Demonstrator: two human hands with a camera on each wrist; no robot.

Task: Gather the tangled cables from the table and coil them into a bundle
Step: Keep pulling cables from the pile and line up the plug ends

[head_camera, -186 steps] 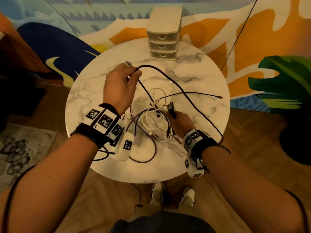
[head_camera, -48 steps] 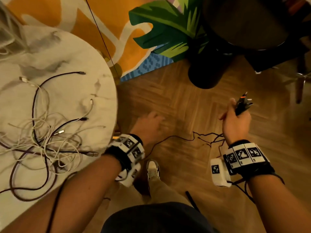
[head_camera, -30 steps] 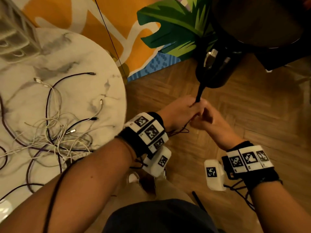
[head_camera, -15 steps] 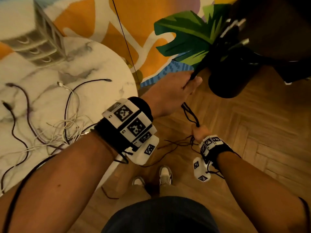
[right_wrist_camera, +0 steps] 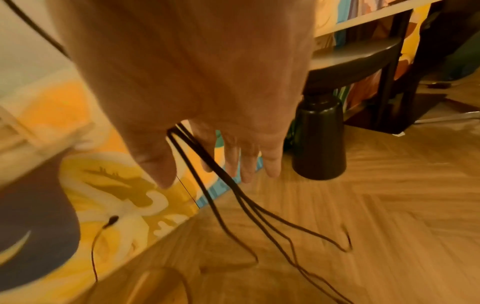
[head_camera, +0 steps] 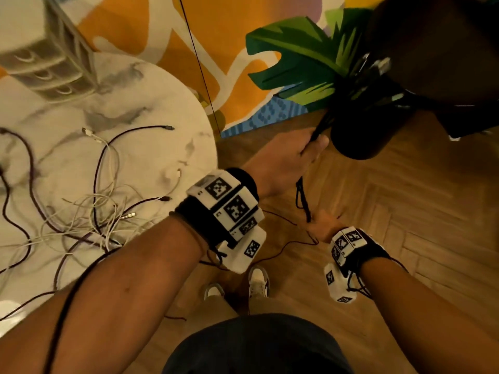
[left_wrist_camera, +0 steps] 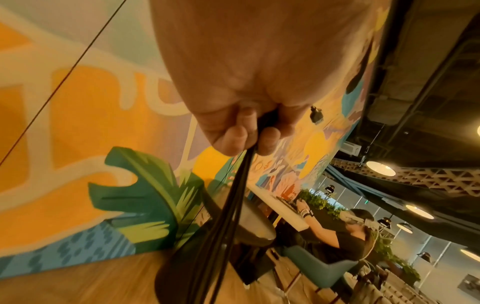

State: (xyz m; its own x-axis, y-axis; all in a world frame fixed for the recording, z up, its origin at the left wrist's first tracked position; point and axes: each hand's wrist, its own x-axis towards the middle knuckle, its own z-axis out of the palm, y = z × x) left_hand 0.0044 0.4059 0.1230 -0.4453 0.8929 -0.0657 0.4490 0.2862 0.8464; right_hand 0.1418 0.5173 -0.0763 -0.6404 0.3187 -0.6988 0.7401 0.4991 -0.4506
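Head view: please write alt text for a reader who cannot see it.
The left hand grips a bunch of black cable above the wooden floor; the strands run down to the right hand. Tangled white and dark cables lie on the round marble table.

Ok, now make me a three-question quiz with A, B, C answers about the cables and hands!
1. Where do the white cables lie? A) on the marble table B) on the floor C) in a drawer
2. What colour is the cable bundle in the left hand? A) white B) black C) yellow
3. What is the left hand doing? A) gripping the bundle B) lying flat C) pointing
Answers: 1 A, they sprawl across the tabletop; 2 B, dark strands leave the fist; 3 A, its fingers curl round the strands.
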